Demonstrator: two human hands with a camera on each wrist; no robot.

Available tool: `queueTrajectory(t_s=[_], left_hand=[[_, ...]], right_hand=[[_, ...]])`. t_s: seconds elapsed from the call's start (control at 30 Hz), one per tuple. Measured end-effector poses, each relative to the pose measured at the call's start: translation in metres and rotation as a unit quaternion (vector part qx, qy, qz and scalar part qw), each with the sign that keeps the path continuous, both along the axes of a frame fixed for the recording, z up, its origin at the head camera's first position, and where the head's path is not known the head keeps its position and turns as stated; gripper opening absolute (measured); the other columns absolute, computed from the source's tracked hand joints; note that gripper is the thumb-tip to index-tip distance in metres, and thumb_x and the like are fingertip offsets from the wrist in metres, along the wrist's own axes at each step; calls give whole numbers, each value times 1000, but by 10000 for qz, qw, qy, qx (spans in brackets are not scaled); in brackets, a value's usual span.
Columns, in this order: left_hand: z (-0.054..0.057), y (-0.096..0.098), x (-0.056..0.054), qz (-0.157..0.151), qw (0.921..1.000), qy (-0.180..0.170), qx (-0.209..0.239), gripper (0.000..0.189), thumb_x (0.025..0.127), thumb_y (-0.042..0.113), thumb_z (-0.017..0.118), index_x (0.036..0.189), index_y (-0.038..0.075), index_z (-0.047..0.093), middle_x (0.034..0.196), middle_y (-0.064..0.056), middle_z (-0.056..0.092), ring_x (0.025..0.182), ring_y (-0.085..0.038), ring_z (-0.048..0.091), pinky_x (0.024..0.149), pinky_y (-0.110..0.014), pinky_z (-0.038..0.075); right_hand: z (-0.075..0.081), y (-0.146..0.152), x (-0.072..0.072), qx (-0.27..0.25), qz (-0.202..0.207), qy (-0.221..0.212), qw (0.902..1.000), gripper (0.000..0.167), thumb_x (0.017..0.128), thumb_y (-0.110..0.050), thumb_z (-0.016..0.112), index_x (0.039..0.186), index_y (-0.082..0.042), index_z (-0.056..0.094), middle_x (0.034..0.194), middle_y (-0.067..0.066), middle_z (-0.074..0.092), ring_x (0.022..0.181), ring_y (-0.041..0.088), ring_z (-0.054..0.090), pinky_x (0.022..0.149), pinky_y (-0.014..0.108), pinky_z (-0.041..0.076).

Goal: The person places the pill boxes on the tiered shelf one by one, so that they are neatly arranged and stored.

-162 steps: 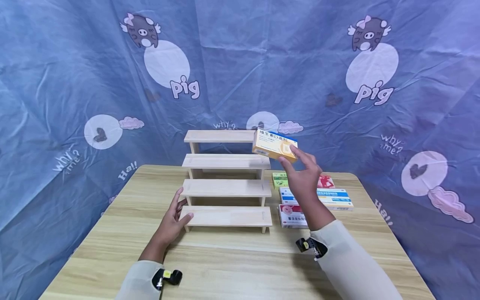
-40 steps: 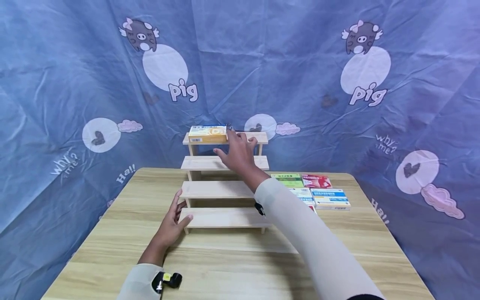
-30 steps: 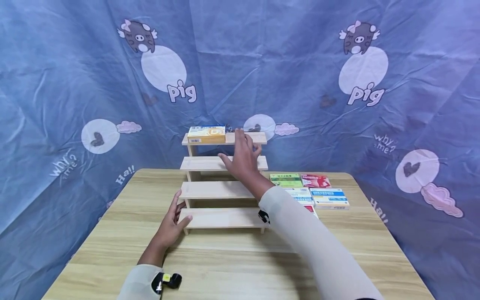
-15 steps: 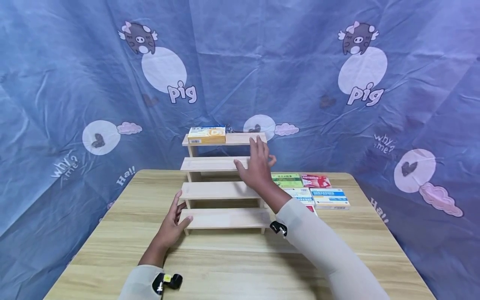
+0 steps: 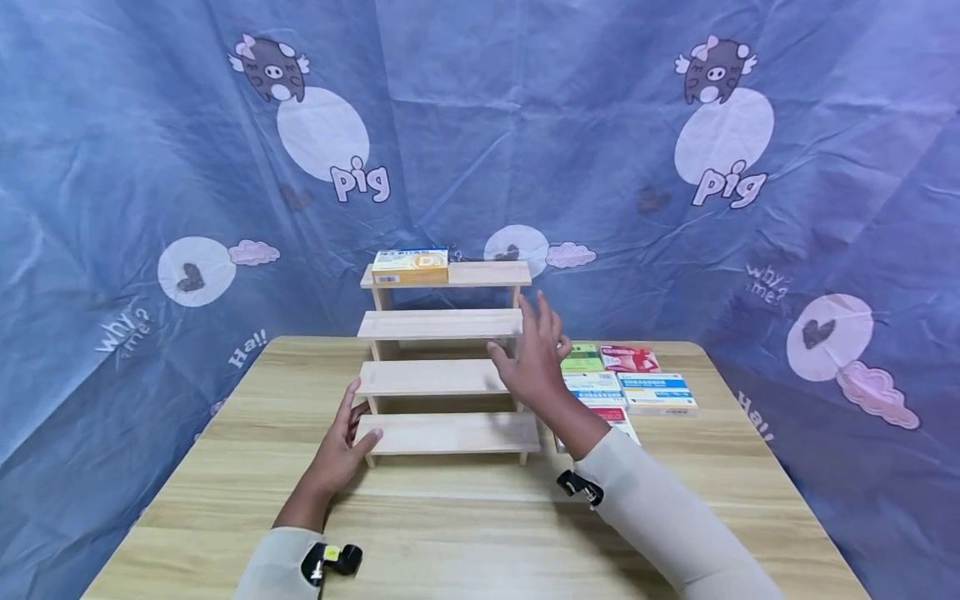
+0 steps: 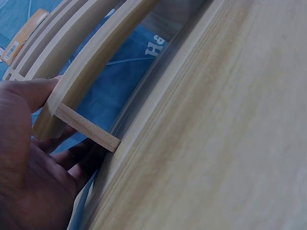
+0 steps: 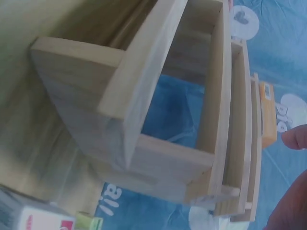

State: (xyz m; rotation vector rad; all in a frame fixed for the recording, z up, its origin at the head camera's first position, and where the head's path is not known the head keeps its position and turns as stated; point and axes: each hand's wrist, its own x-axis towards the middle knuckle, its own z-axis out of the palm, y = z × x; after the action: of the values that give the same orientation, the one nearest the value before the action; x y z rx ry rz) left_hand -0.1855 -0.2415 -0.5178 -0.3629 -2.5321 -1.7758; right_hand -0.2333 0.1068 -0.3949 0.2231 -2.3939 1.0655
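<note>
A pale wooden four-tier display stand (image 5: 450,435) stands on the table. My left hand (image 5: 341,450) holds its left end, thumb on the lowest shelf; in the left wrist view the fingers reach below and behind that shelf (image 6: 91,60). On the left part of the top shelf lies a yellow-and-white medicine box (image 5: 410,268) with a blue edge, flat and lengthwise. My right hand (image 5: 536,362) hovers in front of the stand's right end, fingers extended, holding nothing. Only part of that hand, including the thumb (image 7: 295,138), shows in the right wrist view.
Right of the stand lie several medicine boxes: a green box (image 5: 581,358), a red box (image 5: 630,358), a blue-and-white box (image 5: 658,394), another blue-and-white box (image 5: 592,386) and a red-and-white box (image 5: 611,415), partly hidden by my right arm. A blue curtain (image 5: 450,125) hangs behind the table.
The yellow-and-white medicine box went from my right hand onto the top shelf's left part and was let go. My right hand then drew back rightward and down. My left hand stays put.
</note>
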Motion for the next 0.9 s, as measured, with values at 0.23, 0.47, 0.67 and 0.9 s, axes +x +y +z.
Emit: queueTrajectory(t_s=[0.23, 0.47, 0.67, 0.9], left_hand=[[-1, -2, -2, 57, 10000, -4, -25, 96, 110, 20, 68, 178, 32, 0, 173, -29, 38, 158, -50, 42, 110, -19, 45], [-4, 0, -3, 26, 10000, 1, 43, 97, 110, 20, 68, 178, 32, 0, 174, -29, 37, 158, -50, 42, 107, -15, 44], [-5, 2, -2, 24, 10000, 58, 73, 97, 110, 19, 68, 178, 29, 0, 173, -31, 37, 157, -52, 42, 105, -14, 46], [-5, 2, -3, 68, 9999, -74, 67, 98, 109, 20, 69, 178, 33, 1, 174, -28, 37, 159, -48, 42, 105, -13, 43]], right_hand=[[-7, 16, 5, -151, -256, -66, 9995, 91, 96, -31, 81, 172, -14, 33, 183, 16, 11, 166, 45, 13, 117, 73, 14], [-18, 43, 13, -202, -358, -158, 9990, 92, 94, -25, 83, 171, -13, 34, 181, 21, 15, 164, 47, 14, 118, 76, 13], [-20, 72, 20, -313, -526, -249, 9978, 92, 94, -24, 83, 170, -11, 33, 181, 23, 14, 165, 50, 12, 120, 80, 6], [-23, 106, 23, -316, -984, -622, 9927, 91, 98, -25, 80, 172, -10, 29, 181, 24, 12, 166, 51, 10, 120, 80, 7]])
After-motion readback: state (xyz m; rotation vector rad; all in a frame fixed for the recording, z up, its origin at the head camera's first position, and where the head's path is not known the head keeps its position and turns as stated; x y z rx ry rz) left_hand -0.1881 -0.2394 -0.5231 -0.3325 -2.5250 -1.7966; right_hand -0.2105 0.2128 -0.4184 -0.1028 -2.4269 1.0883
